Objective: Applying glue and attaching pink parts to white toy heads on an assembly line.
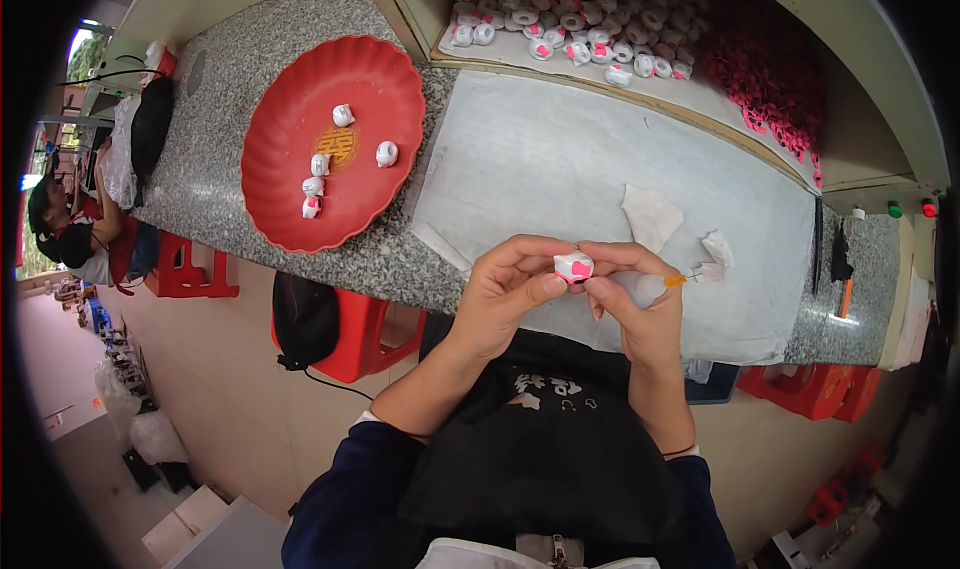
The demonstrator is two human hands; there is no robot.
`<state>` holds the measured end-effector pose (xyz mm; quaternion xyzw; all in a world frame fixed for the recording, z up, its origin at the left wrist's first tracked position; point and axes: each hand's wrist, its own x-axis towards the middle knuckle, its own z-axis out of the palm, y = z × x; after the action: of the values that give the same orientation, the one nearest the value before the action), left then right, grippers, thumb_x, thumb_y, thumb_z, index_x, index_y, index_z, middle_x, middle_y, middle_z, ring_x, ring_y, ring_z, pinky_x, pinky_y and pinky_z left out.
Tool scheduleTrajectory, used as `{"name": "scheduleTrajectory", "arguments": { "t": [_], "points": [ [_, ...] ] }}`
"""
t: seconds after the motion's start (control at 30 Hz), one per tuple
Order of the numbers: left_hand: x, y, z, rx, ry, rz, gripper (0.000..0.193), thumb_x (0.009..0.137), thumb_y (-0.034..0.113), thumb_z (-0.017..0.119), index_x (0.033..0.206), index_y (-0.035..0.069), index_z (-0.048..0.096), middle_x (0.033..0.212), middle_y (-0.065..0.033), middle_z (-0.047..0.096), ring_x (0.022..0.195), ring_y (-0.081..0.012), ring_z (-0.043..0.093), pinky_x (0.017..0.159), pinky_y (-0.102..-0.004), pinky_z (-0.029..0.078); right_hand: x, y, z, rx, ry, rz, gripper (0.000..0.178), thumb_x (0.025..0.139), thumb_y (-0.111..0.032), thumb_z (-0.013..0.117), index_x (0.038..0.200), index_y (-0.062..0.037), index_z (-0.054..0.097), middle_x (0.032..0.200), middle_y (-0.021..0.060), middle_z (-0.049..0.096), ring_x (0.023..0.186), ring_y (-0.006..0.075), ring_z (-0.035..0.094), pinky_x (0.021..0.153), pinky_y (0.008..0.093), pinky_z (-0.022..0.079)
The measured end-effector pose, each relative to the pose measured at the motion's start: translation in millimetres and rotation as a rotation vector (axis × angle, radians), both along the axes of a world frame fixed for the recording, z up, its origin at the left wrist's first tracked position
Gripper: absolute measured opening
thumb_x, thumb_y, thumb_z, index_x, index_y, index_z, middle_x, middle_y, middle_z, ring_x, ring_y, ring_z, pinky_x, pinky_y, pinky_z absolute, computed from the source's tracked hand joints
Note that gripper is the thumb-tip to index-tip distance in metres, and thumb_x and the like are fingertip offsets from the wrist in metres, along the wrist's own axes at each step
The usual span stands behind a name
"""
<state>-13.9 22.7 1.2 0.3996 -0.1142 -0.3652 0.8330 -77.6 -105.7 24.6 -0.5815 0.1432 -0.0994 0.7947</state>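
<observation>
On the worktop, the dish lies left of the sheet, with five small pieces inside. Behind the sheet, the shelf bears a pile of pieces at left and a heap at right. Paper scraps lie on the sheet's right half. Between the left hand and right hand, before those scraps, is one held piece.
</observation>
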Motion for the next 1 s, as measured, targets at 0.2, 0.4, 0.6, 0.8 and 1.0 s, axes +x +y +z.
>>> {"name": "scheduleTrajectory", "arguments": {
  "t": [0.2,0.4,0.6,0.8,1.0],
  "points": [
    [1,2,-5,-0.003,-0.054,-0.009,0.022,0.075,0.003,0.053,0.096,-0.001,0.047,0.091,-0.0116,0.055,0.084,-0.0159,0.053,0.076,-0.0271,0.042,0,1,-1,0.093,-0.005,-0.013,0.021,0.070,0.003,0.056,0.091,0.0020,0.056,0.068,0.0064,0.057,0.056,0.0057,0.048,0.046,0.0164,0.036],
    [-2,-1,9,0.074,-0.346,0.085,0.024,0.071,-0.001,0.057,0.095,-0.001,0.049,0.093,-0.0108,0.054,0.087,-0.0152,0.051,0.077,-0.0279,0.040,-5,4,-3,0.070,-0.038,-0.011,0.022,0.069,0.004,0.055,0.091,0.0029,0.056,0.072,0.0082,0.057,0.057,0.0076,0.049,0.047,0.0169,0.037],
    [22,25,14,0.384,-0.641,0.271,0.024,0.071,-0.001,0.056,0.094,-0.002,0.050,0.093,-0.0102,0.054,0.089,-0.0156,0.050,0.080,-0.0277,0.037,-13,3,0,-0.019,-0.015,-0.054,0.037,0.069,0.004,0.056,0.104,0.0017,0.048,0.075,0.0080,0.057,0.061,0.0080,0.049,0.050,0.0173,0.038],
    [113,83,33,1.166,-1.222,0.633,0.032,0.062,0.003,0.063,0.092,0.002,0.052,0.090,-0.0111,0.053,0.085,-0.0243,0.050,0.077,-0.0309,0.038,-28,-30,-13,-0.117,0.031,-0.096,0.030,0.068,0.003,0.057,0.098,0.0009,0.051,0.073,0.0058,0.057,0.062,0.0078,0.048,0.048,0.0172,0.037],
    [117,-47,61,0.739,-1.567,0.415,0.032,0.062,0.002,0.060,0.093,0.003,0.052,0.092,-0.0104,0.053,0.091,-0.0269,0.047,0.079,-0.0331,0.037,-40,-44,-19,-0.210,-0.084,-0.267,0.042,0.066,0.005,0.053,0.105,-0.0017,0.037,0.086,0.0095,0.048,0.064,0.0101,0.046,0.050,0.0195,0.039]
  ]
}}
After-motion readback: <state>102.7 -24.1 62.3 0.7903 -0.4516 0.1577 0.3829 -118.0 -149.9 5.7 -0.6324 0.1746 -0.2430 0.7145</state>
